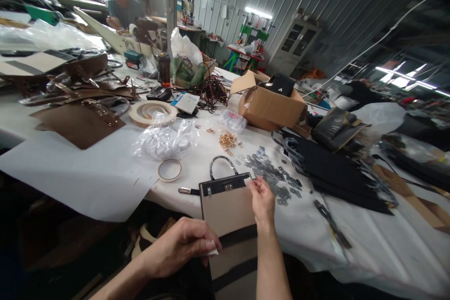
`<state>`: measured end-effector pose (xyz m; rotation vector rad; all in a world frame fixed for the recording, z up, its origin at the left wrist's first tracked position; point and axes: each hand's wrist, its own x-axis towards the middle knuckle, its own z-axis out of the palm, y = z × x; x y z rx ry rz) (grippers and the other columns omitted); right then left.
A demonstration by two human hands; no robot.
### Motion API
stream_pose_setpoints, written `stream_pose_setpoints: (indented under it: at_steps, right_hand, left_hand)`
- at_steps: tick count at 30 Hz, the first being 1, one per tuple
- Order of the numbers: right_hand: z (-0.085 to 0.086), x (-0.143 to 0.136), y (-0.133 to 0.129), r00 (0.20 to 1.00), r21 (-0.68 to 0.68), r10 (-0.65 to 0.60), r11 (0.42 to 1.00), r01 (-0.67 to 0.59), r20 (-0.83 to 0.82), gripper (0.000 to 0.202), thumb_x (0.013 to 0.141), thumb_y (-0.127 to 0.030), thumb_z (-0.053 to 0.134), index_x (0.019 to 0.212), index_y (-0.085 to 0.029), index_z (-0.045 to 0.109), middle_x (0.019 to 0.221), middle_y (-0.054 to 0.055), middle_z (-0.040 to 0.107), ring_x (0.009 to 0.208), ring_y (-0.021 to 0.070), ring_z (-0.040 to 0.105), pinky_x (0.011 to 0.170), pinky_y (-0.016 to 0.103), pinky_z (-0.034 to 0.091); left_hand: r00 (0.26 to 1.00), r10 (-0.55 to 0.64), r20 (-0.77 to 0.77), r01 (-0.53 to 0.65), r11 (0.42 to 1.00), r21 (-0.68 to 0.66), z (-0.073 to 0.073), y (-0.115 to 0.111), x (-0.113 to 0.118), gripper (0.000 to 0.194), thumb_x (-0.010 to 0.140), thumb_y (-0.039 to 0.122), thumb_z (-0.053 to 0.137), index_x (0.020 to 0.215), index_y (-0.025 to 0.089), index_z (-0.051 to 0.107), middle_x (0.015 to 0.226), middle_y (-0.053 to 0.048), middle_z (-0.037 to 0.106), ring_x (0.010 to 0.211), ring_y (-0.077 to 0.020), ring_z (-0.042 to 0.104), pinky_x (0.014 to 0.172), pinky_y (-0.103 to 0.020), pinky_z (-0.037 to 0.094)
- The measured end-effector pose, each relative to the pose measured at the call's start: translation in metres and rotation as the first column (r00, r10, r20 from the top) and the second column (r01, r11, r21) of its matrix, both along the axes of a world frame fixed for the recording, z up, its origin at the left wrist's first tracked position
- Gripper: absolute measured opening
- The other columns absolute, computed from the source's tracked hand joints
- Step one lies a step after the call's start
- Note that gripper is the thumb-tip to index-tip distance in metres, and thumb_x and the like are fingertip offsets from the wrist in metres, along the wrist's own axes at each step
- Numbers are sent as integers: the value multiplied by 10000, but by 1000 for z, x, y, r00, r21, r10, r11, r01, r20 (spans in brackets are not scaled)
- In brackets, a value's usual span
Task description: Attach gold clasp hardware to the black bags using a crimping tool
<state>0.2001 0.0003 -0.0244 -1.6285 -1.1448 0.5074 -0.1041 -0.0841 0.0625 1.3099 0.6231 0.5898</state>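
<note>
Rectangular beige-and-black handbag (228, 212): across near edge of white-covered table (298, 222) | left hand (191, 239): before that edge, pinching small white scrap (213, 250) | right hand (263, 200): over table, pinching second white scrap (247, 182), perhaps touching handbag

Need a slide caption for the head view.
Left hand and right hand each pinch a white piece by a beige-and-black bag at a cluttered table.

Holds the bare left forearm (123, 275) aslant from the lower left, with the left hand (186, 243) low and near, and presses thumb (204, 246) against curled fingers (207, 232) in a pinch. Holds the bare right forearm (270, 262) nearly upright from the bottom edge, reaches farther forward with the right hand (263, 201), and pinches between thumb and bent fingers. Holds both hands apart.
</note>
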Motion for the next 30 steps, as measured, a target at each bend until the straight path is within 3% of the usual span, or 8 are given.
stream_pose_setpoints:
  at_steps: [4, 9, 12, 16, 21, 24, 28, 30]
  right_hand:
    - [-16, -8, 1, 988, -25, -125, 991, 128, 88, 455, 833, -604, 688, 866, -160, 784, 1281, 181, 713, 1208, 323, 651, 1001, 404, 515]
    - [-20, -20, 1, 972, -24, -172, 984, 178, 161, 438, 846, -589, 662, 857, -165, 767, 1367, 213, 640, 1284, 341, 589, 1063, 429, 476]
    - [-18, -20, 3, 975, -35, -161, 985, 168, 156, 413, 829, -586, 688, 871, -178, 731, 1258, 204, 684, 1175, 318, 641, 973, 401, 518]
    - [-15, -7, 10, 989, -171, -124, 976, 136, 75, 440, 754, -582, 749, 959, -194, 726, 972, 116, 761, 881, 274, 696, 833, 377, 533]
    - [-13, -1, 15, 983, -217, -83, 969, 118, 166, 401, 808, -574, 642, 905, -207, 772, 943, 106, 764, 866, 278, 677, 841, 387, 501]
    - [-14, -9, 13, 946, -144, -140, 971, 189, 294, 421, 867, -545, 555, 927, -196, 781, 975, 133, 762, 899, 287, 663, 843, 391, 486]
    - [-14, -19, 13, 922, -39, -199, 974, 224, 331, 449, 925, -501, 493, 1001, -167, 783, 1019, 164, 766, 928, 292, 666, 865, 399, 496]
    - [-7, -22, 9, 919, 49, -249, 968, 246, 307, 461, 950, -499, 502, 1068, -144, 773, 1064, 183, 757, 947, 294, 671, 879, 412, 512]
  left_hand:
    - [999, 16, 45, -14, 999, -43, -11, -3, 3, 426, 988, 515, 629, 988, 117, 781, 880, -54, 641, 653, -111, 602, 599, -207, 495]
    - [999, 49, 0, -49, 999, -19, -15, 3, 1, 406, 999, 502, 618, 959, 126, 766, 830, -33, 619, 640, -100, 589, 597, -193, 467]
    - [997, 83, 4, -83, 997, 5, -16, 6, -2, 393, 1005, 495, 612, 1013, 138, 777, 846, -36, 623, 636, -101, 604, 603, -200, 473]
    - [989, 138, -47, -134, 988, 74, -23, 10, -4, 357, 1005, 475, 620, 1126, 191, 799, 835, -22, 602, 547, -63, 542, 511, -176, 414]
    - [969, 206, -136, -189, 974, 126, -23, 17, -1, 391, 1018, 477, 594, 1275, 230, 755, 823, -11, 613, 535, -53, 473, 498, -181, 383]
    - [955, 232, -183, -213, 970, 117, -20, 22, 5, 500, 1023, 442, 586, 1480, 241, 590, 813, 5, 624, 579, -76, 479, 536, -194, 409]
    - [955, 242, -170, -224, 967, 119, -17, 31, 13, 771, 1024, 292, 535, 1681, 254, 133, 872, 17, 653, 635, -104, 548, 633, -240, 478]
    - [952, 246, -183, -214, 960, 180, -17, 35, 14, 783, 1008, 215, 497, 1683, 252, 102, 959, -9, 668, 694, -119, 593, 698, -272, 500]
